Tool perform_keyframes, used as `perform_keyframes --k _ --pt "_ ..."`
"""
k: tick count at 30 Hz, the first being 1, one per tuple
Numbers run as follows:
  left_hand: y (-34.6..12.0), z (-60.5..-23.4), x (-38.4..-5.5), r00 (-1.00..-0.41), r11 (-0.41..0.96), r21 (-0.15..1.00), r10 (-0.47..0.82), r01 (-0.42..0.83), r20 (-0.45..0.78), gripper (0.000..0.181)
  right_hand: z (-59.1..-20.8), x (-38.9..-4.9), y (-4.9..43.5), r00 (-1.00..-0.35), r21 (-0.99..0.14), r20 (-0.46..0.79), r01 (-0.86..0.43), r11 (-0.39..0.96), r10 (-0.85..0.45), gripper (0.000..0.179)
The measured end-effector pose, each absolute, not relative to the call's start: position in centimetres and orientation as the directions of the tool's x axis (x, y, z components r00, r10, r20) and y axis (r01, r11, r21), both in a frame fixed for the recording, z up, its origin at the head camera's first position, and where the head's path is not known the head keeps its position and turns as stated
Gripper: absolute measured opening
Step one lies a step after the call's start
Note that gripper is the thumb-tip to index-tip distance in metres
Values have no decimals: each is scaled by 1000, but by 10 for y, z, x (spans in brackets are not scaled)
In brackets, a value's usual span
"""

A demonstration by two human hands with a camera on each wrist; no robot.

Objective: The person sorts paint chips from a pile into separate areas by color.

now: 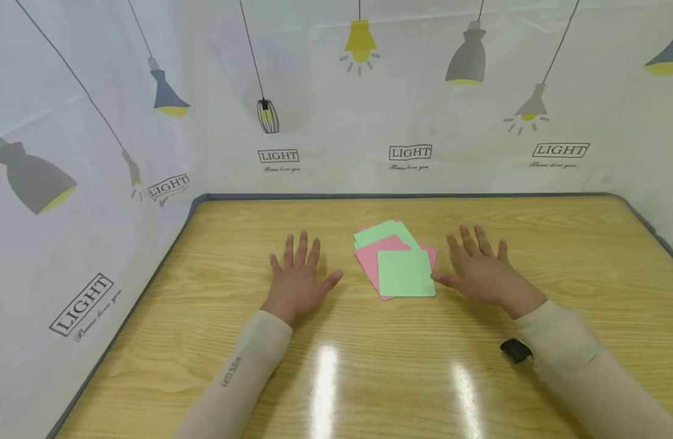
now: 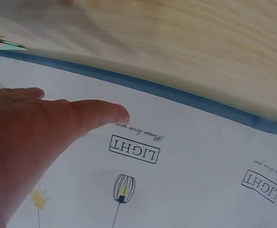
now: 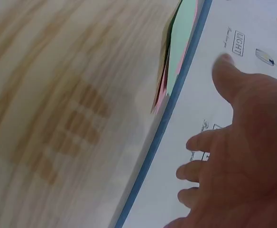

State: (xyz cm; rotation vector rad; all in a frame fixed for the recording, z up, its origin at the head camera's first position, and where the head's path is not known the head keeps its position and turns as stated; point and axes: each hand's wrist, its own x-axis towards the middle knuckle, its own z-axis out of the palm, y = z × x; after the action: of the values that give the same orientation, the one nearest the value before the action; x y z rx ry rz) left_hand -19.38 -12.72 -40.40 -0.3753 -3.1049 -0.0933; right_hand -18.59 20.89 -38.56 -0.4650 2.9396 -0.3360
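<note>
A loose, overlapping pile of light green (image 1: 406, 274) and pink (image 1: 373, 259) square paper sheets lies on the wooden table, with a green sheet on top at the front. To the left of the pile my left hand (image 1: 298, 283) is spread palm down and holds nothing. My right hand (image 1: 481, 268) is spread on the other side, its thumb close to the top green sheet's right edge; whether it touches cannot be told. In the right wrist view, the right hand (image 3: 257, 147) shows its fingers apart, and the sheets (image 3: 181, 47) appear edge-on beyond it.
The wooden table (image 1: 205, 366) has a dark blue edge (image 1: 402, 196) at the back and sides. White cloth (image 1: 336, 122) printed with lamps and lettering hangs around it. A small black object (image 1: 516, 350) sits beside the right sleeve cuff (image 1: 558, 335).
</note>
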Motion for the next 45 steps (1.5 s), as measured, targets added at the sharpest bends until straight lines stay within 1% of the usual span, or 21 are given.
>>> perform_keyframes --k 2,4,8,11,13,16,19,25,31,34,39,42,45 --pt "-118 -402 -194 -958 956 57 288 287 -1 81 -386 -188 203 -921 -249 -112 -337 908 -372 94" --pt "-106 -400 -194 -930 929 77 366 363 -29 77 -387 -190 196 -897 -259 -106 -392 883 -430 97" --pt "-77 -396 -195 -834 832 158 547 532 -69 72 -388 -196 182 -853 -281 -67 -482 830 -518 96" --pt "-57 -397 -196 -768 768 172 635 616 -86 76 -388 -200 174 -828 -285 -57 -522 804 -558 93" --pt "-47 -401 -196 -747 752 164 657 639 -101 82 -389 -202 170 -816 -296 -66 -533 792 -574 91" --pt "-37 -406 -197 -741 750 146 661 645 -120 87 -390 -204 167 -805 -307 -85 -540 784 -588 90" --pt "-31 -409 -199 -749 759 136 651 636 -127 86 -391 -207 167 -807 -325 -95 -528 784 -583 88" --pt "-28 -409 -203 -745 752 158 658 640 -110 79 -392 -211 170 -792 -337 -46 -562 755 -609 83" --pt "-27 -408 -204 -735 736 165 673 657 -78 81 -393 -206 176 -786 -326 2 -585 743 -618 81" --pt "-27 -406 -203 -724 717 178 689 674 -28 80 -387 -198 182 -792 -333 6 -577 745 -611 79" --pt "-15 -399 -193 -680 662 205 733 721 24 78 -375 -177 200 -795 -340 -4 -570 748 -607 77" --pt "-2 -398 -181 -654 645 158 756 748 8 76 -371 -162 214 -789 -338 -14 -575 745 -615 75" --pt "12 -399 -167 -635 635 106 772 765 -41 74 -369 -148 227 -782 -357 -55 -565 744 -621 72"
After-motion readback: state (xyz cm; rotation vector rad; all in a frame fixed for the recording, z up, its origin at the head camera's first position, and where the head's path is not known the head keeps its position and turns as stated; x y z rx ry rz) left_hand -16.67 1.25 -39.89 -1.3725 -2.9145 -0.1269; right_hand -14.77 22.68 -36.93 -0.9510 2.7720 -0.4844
